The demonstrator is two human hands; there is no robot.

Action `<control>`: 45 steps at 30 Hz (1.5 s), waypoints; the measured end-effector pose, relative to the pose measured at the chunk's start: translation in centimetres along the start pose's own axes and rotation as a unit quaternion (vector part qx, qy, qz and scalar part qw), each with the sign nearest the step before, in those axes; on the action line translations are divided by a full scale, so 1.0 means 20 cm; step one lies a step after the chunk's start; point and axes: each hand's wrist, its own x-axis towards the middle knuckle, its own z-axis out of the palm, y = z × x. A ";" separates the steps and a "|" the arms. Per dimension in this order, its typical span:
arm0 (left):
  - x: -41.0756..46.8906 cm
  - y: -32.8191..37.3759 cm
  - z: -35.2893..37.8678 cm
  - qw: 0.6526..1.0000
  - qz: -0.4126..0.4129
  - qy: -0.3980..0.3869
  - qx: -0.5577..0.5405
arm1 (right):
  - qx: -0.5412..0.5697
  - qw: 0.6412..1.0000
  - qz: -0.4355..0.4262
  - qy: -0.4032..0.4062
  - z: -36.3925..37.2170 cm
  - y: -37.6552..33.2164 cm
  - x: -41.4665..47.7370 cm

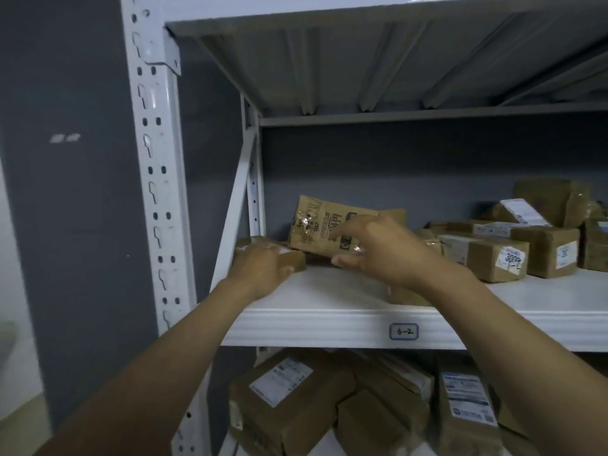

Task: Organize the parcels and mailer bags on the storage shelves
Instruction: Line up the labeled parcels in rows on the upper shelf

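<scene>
Reaching onto the white shelf (329,297), tagged 6-2, with both hands. Gripping a small brown box (295,258) at the shelf's 9 o'clock end with the left hand (260,271), fingers curled over its top. Touching a printed kraft parcel (316,225), standing tilted just at 3 o'clock of that box, with the right hand (385,255), fingers spread and fairly straight, thumb at the lower edge. Noting labelled boxes (500,258) clustered at 3 o'clock and stacked boxes (289,399) at 6 o'clock, one level down.

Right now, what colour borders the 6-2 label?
Blue; the 6-2 label shows best in the head view.
</scene>
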 end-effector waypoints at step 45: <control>-0.52 0.04 -0.30 0.907 0.132 0.348 -0.199 | 0.454 0.888 0.068 0.003 0.20 -0.23 -0.01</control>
